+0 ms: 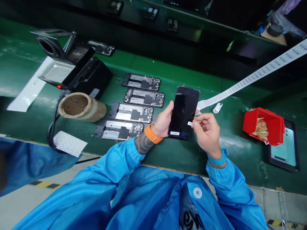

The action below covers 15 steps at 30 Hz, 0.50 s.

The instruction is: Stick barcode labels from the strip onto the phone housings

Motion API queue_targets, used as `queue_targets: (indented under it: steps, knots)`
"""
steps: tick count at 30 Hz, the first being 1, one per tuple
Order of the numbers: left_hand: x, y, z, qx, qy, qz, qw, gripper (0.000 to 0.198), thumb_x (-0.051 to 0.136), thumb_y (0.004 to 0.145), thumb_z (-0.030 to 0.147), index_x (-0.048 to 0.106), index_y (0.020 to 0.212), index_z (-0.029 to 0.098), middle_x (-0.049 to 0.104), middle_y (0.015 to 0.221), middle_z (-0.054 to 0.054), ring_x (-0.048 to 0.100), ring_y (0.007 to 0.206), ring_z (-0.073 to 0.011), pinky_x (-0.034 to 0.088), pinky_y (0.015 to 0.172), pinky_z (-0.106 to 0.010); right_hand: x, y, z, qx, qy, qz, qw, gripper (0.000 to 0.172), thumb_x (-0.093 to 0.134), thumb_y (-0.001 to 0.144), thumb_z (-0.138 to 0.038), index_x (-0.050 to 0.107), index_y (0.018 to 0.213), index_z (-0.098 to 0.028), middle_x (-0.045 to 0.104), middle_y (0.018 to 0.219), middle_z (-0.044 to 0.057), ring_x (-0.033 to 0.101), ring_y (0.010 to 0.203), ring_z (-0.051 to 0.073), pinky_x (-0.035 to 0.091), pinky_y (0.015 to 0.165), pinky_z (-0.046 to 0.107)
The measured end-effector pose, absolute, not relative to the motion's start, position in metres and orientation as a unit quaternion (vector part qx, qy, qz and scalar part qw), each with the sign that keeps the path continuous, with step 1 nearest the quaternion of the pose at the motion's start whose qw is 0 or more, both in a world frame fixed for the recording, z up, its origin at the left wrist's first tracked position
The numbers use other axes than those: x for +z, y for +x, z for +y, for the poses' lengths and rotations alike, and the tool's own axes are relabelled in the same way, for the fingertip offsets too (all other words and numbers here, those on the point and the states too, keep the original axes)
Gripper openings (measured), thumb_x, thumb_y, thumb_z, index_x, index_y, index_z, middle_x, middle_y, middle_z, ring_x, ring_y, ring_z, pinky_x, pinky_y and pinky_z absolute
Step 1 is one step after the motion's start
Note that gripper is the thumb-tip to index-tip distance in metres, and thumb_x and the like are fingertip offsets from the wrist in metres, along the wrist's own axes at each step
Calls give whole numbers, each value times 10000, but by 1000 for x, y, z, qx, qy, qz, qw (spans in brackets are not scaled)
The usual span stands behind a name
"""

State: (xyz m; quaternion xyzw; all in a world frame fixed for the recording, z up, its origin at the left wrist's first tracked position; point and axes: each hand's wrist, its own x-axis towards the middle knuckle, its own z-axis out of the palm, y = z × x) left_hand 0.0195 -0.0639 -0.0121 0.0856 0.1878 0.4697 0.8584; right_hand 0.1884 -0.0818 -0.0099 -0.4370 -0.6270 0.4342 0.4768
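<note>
My left hand (164,120) is closed round the left edge of a black phone screen (184,107), which is held up over the bench. A small white label lies on the lower left of that screen. Between thumb and forefinger of my right hand (207,131) is pinched a small white barcode label (190,123), just over the screen's right edge. Behind the right hand a long strip of barcode labels (242,83) runs up to the right. Left of the screen lie several opened phone bodies (135,112) in a column, their circuit boards showing.
A red bin (255,124) with pale strips inside stands at right, beside a dark tray (294,156). Crumpled white paper (217,108) lies near the strip. At left are a cardboard tube (97,110), a black device (96,73) with a cable, and a white label sheet (69,143).
</note>
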Motion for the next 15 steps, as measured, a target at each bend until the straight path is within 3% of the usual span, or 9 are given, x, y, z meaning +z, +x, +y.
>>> queue_targets:
  steps: [15]
  knots:
    - [-15, 20, -67, 469, 94, 187, 858, 775, 144, 1047, 567, 649, 1332, 52, 702, 1265, -203, 690, 1147, -337, 487, 1044, -497, -10, 188, -82, 451, -427, -620, 480, 92, 637, 924, -258, 549, 927, -231, 610, 768, -40, 530, 563, 87, 439, 540, 242]
